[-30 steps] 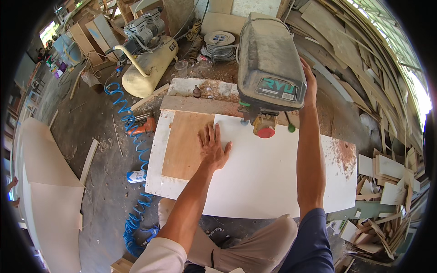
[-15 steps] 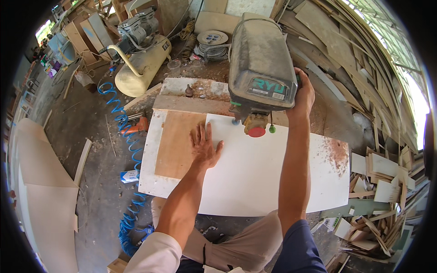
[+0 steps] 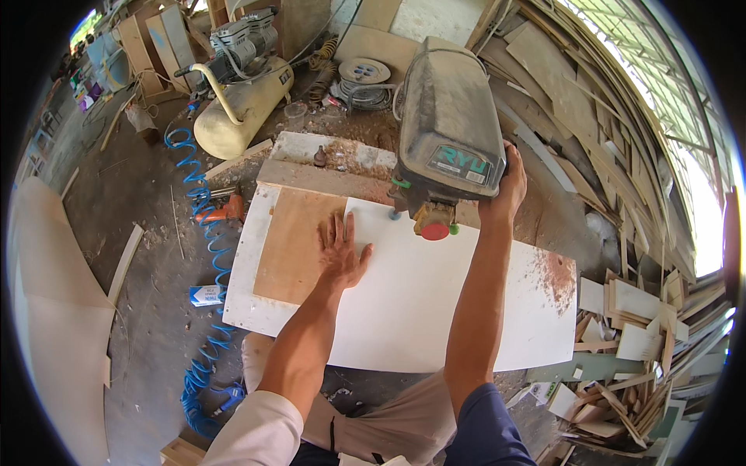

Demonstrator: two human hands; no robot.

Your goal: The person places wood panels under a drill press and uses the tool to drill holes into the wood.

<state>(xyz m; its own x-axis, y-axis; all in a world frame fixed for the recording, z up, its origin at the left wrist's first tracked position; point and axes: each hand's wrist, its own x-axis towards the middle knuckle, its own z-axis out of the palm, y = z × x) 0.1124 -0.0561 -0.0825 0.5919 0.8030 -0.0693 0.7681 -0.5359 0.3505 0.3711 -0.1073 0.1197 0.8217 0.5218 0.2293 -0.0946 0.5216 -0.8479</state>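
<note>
My left hand (image 3: pixel 342 255) lies flat with its fingers spread, across the edge between a brown wooden board (image 3: pixel 289 252) and a white panel (image 3: pixel 412 299). In front of me stands a dusty grey drill press (image 3: pixel 451 109), with a red round part (image 3: pixel 434 231) and a green knob (image 3: pixel 454 229) under its head. My right hand (image 3: pixel 509 186) is closed around the right side of the machine, its fingertips partly hidden. The drill bit and its contact with the panel are hidden below the head.
Left of the panel are a coiled blue air hose (image 3: pixel 203 373), an orange tool (image 3: pixel 225 208) and a small box (image 3: pixel 206 295). A cream air compressor (image 3: pixel 241 113) and a cable reel (image 3: pixel 364 74) stand behind. Wood offcuts (image 3: pixel 622 318) are heaped on the right.
My view has shifted slightly, so the panel and my arms sit a little farther left in the picture. Both hands keep their places on the board and the machine.
</note>
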